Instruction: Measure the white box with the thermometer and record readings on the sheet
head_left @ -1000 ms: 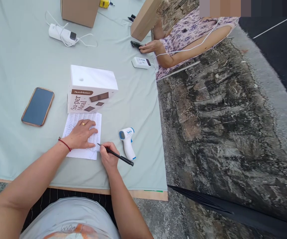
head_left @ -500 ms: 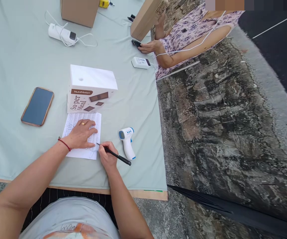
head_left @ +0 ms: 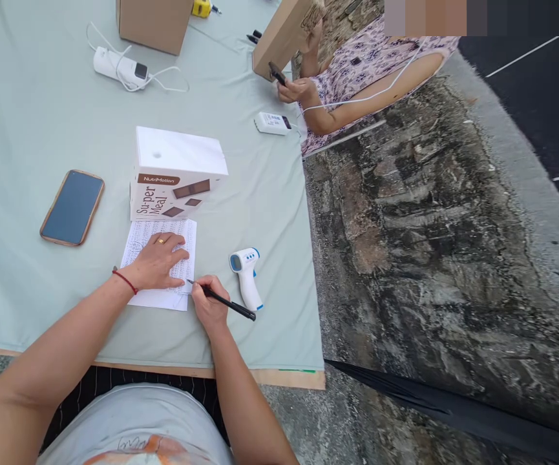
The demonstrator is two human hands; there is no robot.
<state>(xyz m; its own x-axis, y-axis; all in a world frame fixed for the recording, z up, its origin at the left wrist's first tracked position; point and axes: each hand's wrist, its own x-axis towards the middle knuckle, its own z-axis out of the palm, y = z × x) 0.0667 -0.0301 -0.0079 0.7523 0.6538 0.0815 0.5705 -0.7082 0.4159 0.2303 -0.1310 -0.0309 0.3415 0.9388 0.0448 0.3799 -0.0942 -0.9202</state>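
My left hand [head_left: 161, 261] lies on a printed sheet of paper [head_left: 160, 299], fingers spread, covering part of its small text. In my right hand [head_left: 210, 307] is a black pen [head_left: 228, 302], its tip at the sheet's right edge beside my left thumb. A white "Super Meal" box [head_left: 179, 174] stands just behind the paper. To the right of my right hand lies a white and blue infrared thermometer [head_left: 247, 278]. A phone in a brown-edged case [head_left: 72, 207] rests face up on the left.
Across the table, another person's hand [head_left: 295, 90] holds a dark object beside a tilted cardboard box [head_left: 282, 39]. White power banks [head_left: 273, 123] with cables lie on the pale cloth [head_left: 17, 161]. A brown carton [head_left: 154, 24] and a yellow tool [head_left: 202, 8] are at the back.
The other person's hand has raised the dark object from the table toward the tilted cardboard box. My own hands, the pen and the paper look nearly the same.
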